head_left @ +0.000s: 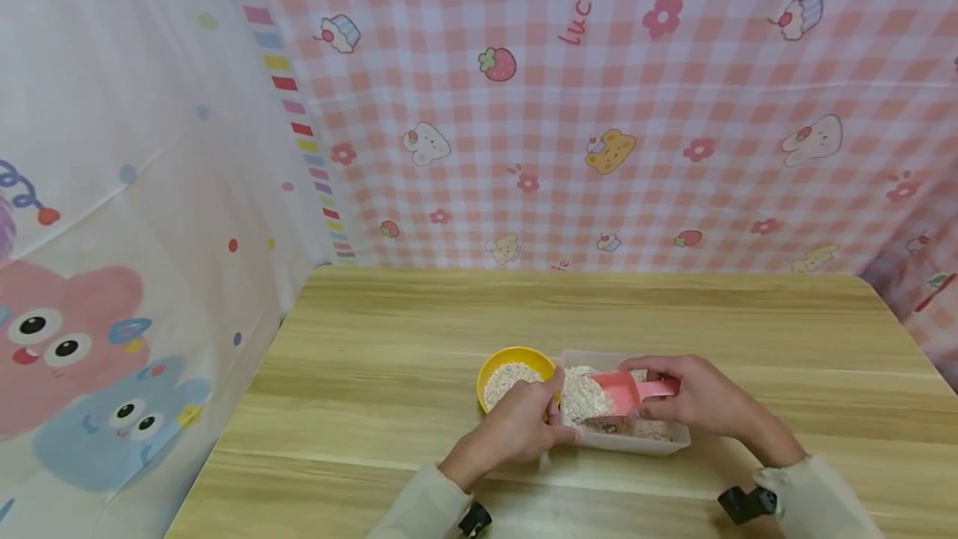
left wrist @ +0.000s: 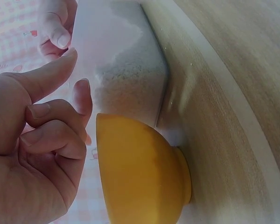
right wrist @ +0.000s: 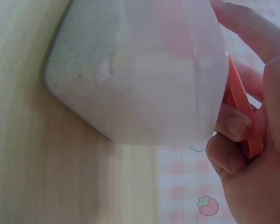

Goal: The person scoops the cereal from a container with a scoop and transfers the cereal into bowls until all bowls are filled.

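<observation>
A pink scoop [head_left: 618, 391] lies low in a translucent plastic box [head_left: 636, 442], its blade against a heap of pale flakes [head_left: 584, 396] that look like oats. My right hand [head_left: 692, 393] grips the scoop's handle; in the right wrist view the curled fingers [right wrist: 233, 125] wrap that coral-coloured handle [right wrist: 248, 112] beside the box wall. At the box's left end, my left hand [head_left: 524, 422] holds the rim between thumb and fingers. Just left of the box stands a yellow bowl [head_left: 482, 373] holding similar flakes, partly hidden by the left hand.
Box and bowl stand side by side on a wood-grain table [head_left: 374, 339]. A pink checked cloth [head_left: 464, 115] hangs behind the table, and a white printed curtain [head_left: 165, 231] hangs along the left. Dark wrist cameras [head_left: 748, 504] sit at both sleeves.
</observation>
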`<state>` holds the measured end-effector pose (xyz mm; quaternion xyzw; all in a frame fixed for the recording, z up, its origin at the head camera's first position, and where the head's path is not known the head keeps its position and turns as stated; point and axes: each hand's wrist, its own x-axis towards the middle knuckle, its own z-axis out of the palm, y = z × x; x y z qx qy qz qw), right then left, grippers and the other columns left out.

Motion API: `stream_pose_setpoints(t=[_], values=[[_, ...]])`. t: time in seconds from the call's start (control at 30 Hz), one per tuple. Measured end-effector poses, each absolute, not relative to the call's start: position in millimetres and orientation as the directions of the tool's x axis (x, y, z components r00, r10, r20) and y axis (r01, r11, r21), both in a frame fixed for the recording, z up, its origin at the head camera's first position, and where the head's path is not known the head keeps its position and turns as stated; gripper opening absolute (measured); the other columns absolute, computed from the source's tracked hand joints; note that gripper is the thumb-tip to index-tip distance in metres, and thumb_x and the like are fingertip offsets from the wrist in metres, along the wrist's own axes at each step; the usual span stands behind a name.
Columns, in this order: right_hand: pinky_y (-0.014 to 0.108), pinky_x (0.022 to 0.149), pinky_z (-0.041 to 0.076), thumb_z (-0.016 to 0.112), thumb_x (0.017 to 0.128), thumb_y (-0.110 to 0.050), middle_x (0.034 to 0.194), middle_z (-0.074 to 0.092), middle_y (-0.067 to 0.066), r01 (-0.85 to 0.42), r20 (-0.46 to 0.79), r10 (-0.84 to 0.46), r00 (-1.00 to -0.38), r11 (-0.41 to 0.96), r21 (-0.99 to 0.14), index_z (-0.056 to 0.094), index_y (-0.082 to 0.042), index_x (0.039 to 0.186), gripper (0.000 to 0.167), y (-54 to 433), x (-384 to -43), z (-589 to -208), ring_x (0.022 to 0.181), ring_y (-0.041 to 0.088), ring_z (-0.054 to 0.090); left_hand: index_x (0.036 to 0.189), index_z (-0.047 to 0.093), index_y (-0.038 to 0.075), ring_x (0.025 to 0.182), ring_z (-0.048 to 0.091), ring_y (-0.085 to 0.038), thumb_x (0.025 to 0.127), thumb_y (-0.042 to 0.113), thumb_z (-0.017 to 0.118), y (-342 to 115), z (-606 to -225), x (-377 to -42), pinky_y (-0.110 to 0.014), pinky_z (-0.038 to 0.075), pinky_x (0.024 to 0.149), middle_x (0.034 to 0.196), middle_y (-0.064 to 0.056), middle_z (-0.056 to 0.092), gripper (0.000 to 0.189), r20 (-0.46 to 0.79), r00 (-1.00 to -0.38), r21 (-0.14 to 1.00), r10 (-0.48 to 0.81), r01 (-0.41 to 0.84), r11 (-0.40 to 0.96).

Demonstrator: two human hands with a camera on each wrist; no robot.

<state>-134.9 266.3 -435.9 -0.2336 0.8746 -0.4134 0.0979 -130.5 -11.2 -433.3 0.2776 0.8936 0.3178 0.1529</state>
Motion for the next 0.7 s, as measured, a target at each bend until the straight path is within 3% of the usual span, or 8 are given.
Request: stream_pose_setpoints(t=[0.3,0.7], values=[[0.025,0.059,0.051,0.079,0.085,-0.021,0.098,0.065,0.011,-0.286,0.050,-0.472,-0.880,0.443,-0.850,0.063,-0.006,0.129,0.049,267.6,-133.2,-442.9,0.071,0.006,0.055,0.150,0.033,-0.006,0.055,0.045,0.003,0.086,0.031,0.079,-11.9,-432.8,-129.7,-0.014,0.042,0.062,0.063,0.015,0.053,0.088,-0.099,-0.790,0.646,0.604,0.411,0.643],[0.025,0.061,0.052,0.077,0.087,-0.021,0.101,0.066,0.012,-0.279,0.052,-0.465,-0.884,0.435,-0.856,0.061,-0.007,0.130,0.048,267.1,-131.1,-444.1,0.073,0.006,0.056,0.153,0.030,0.000,0.056,0.046,0.000,0.083,0.034,0.081,-15.0,-433.5,-126.9,-0.017,0.041,0.060,0.067,0.015,0.055,0.093,-0.087,-0.824,0.669,0.560,0.368,0.646]])
